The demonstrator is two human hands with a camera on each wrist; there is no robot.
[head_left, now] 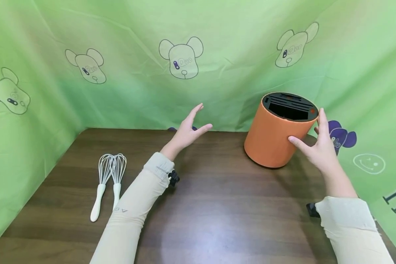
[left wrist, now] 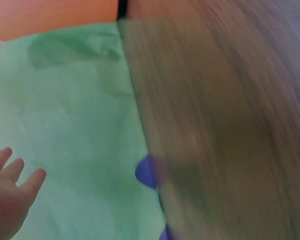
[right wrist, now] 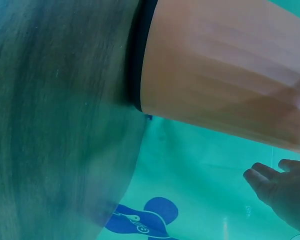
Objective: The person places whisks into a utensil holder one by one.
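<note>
An orange round knife block (head_left: 274, 135) with a black slotted top stands on the table at the back right. My right hand (head_left: 319, 148) is at its right side, thumb and fingers spread, with the fingertips right by the rim and the thumb overlapping the block's wall in the head view. In the right wrist view the fingers (right wrist: 262, 175) show just below the block's side. Over the back middle of the table, my left hand (head_left: 186, 132) hangs in the air with its fingers stretched out, holding nothing. The block's orange wall (left wrist: 55, 17) shows beyond it.
Two whisks with white handles lie on the left of the wooden table (head_left: 217, 205), their wire heads overlapping. One whisk (head_left: 100, 187) is fully seen; the left sleeve (head_left: 132, 212) covers the other's handle end. A green printed cloth (head_left: 132, 91) hangs behind and at both sides.
</note>
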